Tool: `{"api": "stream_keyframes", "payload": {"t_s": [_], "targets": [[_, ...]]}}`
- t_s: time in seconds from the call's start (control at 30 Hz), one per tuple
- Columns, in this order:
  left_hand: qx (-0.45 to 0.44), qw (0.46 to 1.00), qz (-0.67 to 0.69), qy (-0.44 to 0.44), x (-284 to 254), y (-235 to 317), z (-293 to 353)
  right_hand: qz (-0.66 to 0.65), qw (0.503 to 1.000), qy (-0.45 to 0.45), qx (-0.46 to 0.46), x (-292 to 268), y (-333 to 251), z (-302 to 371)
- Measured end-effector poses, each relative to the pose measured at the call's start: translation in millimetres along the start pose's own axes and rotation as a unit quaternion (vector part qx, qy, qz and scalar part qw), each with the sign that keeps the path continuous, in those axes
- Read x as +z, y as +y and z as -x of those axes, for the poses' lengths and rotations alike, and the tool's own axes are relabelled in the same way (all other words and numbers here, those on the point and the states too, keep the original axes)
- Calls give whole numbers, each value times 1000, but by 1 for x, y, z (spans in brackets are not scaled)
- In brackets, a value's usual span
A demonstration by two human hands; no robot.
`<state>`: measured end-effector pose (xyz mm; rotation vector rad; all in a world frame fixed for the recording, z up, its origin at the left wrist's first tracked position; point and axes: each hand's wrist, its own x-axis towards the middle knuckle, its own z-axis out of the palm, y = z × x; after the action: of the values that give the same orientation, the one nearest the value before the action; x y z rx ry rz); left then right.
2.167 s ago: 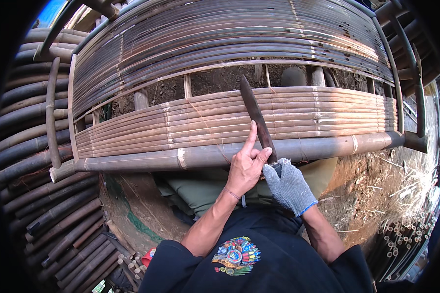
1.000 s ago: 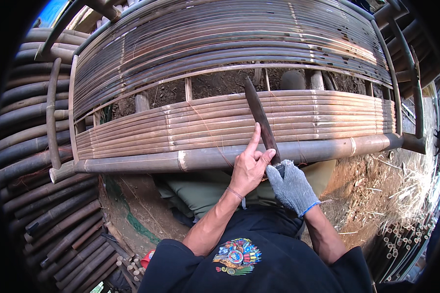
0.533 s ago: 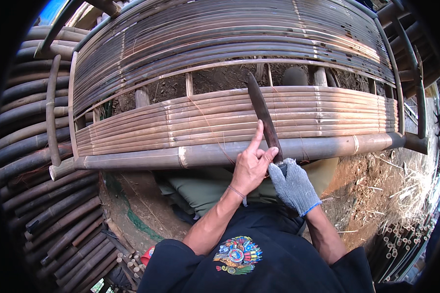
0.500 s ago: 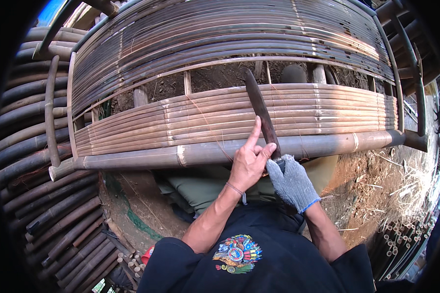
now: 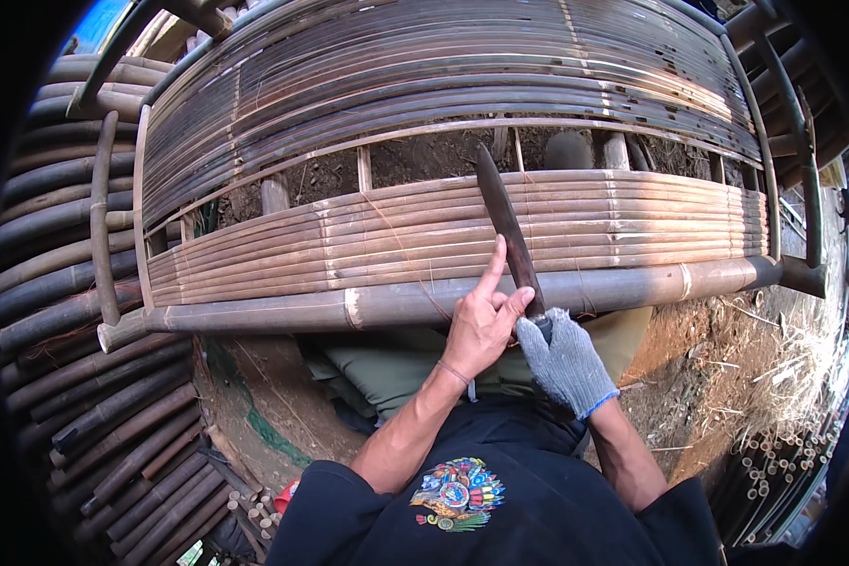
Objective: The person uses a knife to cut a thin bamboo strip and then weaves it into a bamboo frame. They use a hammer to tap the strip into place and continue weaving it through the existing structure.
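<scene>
My right hand (image 5: 568,363), in a grey knit glove with a blue cuff, is closed round the dark handle of a machete (image 5: 509,224). The long dark blade points away from me and leans a little left, over a bench seat of bamboo slats (image 5: 424,236). My bare left hand (image 5: 486,325) is beside the blade near the handle. Its index finger is stretched out along the blade's left side and its thumb reaches to the blade's base, while the other fingers are curled. Nothing shows inside that hand.
A thick bamboo pole (image 5: 396,304) forms the bench's near edge, with my legs below it. Beyond a gap rises the slatted backrest (image 5: 443,71). Stacked dark bamboo poles (image 5: 66,283) lie left; cut bamboo ends (image 5: 774,462) and pale shavings (image 5: 792,368) lie right.
The bench and machete sit slightly lower in the picture. Both hands keep nearly the same pose, with the right still gripping the machete.
</scene>
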<state>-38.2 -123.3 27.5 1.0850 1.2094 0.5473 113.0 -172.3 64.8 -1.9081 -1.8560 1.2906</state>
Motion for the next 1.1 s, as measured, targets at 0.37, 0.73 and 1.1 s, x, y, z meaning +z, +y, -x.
{"api": "stream_keyframes", "payload": {"t_s": [0.37, 0.73, 1.1], "targets": [[-13, 999, 30, -27, -6, 5, -10, -18, 999, 20, -18, -9, -10, -8], [-27, 999, 0, -42, -1, 10, -3, 26, 999, -1, -44, -3, 7, -2], [-18, 998, 54, -27, -8, 7, -9, 0, 1000, 11, -17, 0, 4, -9]]}}
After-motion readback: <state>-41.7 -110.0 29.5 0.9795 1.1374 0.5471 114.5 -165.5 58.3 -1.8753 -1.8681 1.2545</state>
